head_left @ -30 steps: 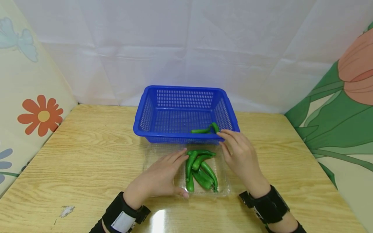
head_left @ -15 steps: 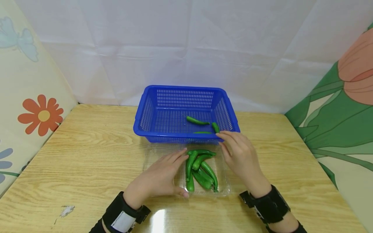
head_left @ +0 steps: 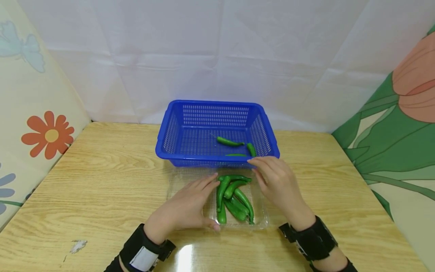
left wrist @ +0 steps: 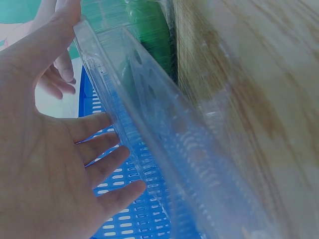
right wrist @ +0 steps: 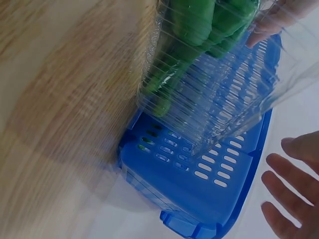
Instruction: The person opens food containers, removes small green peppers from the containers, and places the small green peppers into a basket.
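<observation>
My left hand (head_left: 188, 207) rests with its fingers spread along the left side of the clear plastic container (head_left: 261, 211). In the left wrist view its extended fingertips touch the container wall (left wrist: 144, 129). Several green chili peppers (head_left: 239, 207) lie piled in the container's right part. My right hand (head_left: 280, 185) is at the near right corner of the blue basket (head_left: 204, 158). Its bent fingers hold nothing in the right wrist view, where the hand (right wrist: 296, 184) stays apart from the container. Inside the basket, a green chili pepper (head_left: 230, 141) lies behind two partly hidden ones.
The basket stands directly behind the container on the wooden table (head_left: 112, 181). A white cloth (head_left: 217, 56) hangs at the back, with printed panels at both sides. A worn patch (head_left: 78, 246) marks the table at the left front.
One chili pepper in the basket has shifted back from the front wall and lies flat. My right hand has drawn slightly down and left. The left hand has stayed put.
</observation>
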### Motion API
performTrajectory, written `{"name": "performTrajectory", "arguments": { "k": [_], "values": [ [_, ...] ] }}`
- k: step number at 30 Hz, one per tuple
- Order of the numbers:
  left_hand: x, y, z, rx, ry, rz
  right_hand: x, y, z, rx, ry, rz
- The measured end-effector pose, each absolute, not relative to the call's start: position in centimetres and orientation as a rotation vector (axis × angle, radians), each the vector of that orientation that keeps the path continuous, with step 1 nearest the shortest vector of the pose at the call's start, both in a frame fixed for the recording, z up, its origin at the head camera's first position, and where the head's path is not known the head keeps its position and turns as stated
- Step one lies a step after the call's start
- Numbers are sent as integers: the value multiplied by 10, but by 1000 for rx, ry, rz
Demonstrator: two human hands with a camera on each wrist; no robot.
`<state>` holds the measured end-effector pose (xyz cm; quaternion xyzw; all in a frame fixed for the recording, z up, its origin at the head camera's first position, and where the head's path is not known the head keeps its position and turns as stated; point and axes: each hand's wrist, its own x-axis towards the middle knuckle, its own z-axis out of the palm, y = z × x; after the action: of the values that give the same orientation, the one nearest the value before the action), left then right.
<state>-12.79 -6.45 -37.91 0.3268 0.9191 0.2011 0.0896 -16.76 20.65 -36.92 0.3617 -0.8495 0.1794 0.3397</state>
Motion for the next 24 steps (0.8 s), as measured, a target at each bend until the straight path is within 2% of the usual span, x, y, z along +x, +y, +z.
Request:
{"name": "performTrajectory", "arguments": {
  "k": [24],
  "values": [
    [-128,-64,-378,974,2729,608,-164,203,-370,981,-2238,425]
  ]
}}
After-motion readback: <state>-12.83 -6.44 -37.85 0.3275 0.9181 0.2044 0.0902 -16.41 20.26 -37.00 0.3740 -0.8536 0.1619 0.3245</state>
